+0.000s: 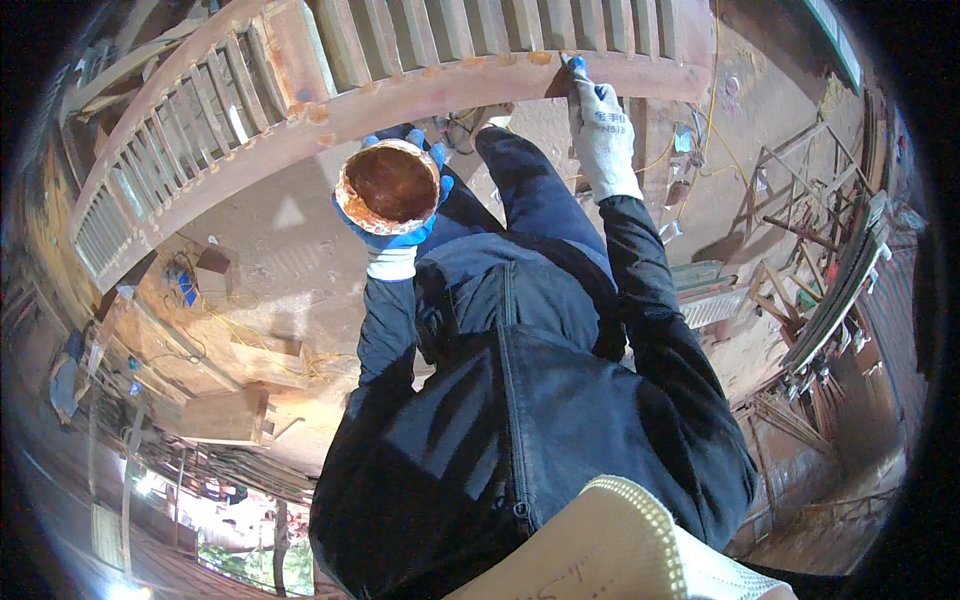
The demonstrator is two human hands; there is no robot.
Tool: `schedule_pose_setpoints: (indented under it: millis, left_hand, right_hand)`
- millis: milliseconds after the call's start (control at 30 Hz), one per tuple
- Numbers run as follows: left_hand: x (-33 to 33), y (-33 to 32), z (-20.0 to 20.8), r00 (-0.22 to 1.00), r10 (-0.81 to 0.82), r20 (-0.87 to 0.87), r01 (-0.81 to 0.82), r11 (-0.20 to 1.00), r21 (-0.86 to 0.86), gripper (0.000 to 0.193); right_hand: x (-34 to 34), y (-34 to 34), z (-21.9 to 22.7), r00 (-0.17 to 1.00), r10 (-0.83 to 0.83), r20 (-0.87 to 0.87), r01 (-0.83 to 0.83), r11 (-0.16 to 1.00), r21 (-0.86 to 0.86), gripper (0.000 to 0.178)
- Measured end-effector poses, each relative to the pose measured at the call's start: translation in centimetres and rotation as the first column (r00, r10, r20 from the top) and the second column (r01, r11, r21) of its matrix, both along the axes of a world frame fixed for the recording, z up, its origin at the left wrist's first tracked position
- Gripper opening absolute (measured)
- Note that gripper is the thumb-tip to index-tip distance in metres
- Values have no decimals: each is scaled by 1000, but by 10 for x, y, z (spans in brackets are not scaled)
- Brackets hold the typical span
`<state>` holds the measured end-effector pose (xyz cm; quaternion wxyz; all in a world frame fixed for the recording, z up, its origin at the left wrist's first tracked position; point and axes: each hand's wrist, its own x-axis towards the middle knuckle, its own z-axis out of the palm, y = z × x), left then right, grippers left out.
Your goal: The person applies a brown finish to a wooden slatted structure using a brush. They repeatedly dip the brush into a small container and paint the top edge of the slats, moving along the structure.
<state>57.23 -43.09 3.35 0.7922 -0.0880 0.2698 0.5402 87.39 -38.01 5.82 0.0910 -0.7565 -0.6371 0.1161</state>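
My left hand [399, 236], in a white glove with blue-coated fingers, is wrapped round a round tub [357, 209] from below and the sides. Thick reddish-brown paste [395, 183] lies inside the tub and is smeared over its rim. My right hand [603, 128], gloved alike, reaches to the lower rail of a long slatted wooden panel [470, 84]. Its fingers are pinched together at the rail near the foot of a slat; whatever they hold is too small to name. Orange-brown patches [540, 58] mark the rail where slats meet it.
The panel runs across the far side and curves down at the left. On the dusty floor lie yellow cords [712, 120] and a wooden box [225, 415]. Wooden frames [800, 215] and stacked curved pieces [840, 285] stand at the right.
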Motion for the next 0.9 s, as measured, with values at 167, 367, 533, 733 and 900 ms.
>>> schedule_pose_setpoints:
  millis: [167,367,533,733,900]
  left_hand:
    - [2,3,3,992,35,120,-27,997,-66,65]
    - [4,5,5,990,24,140,-22,1000,-19,68]
    - [3,6,6,950,66,305,-60,998,-28,71]
    - [6,8,14,944,46,326,-47,999,-5,69]
    - [4,3,3,999,11,-48,-12,1000,-17,64]
  right_hand:
    - [2,-1,9,997,-6,-79,8,1000,21,35]
    - [2,-5,4,1000,-7,17,8,998,-59,36]
    - [8,-1,16,993,-30,-119,30,1000,0,34]
    - [3,-10,11,1000,4,-23,-6,997,-74,27]
    - [8,11,19,1000,11,-29,-9,998,58,36]
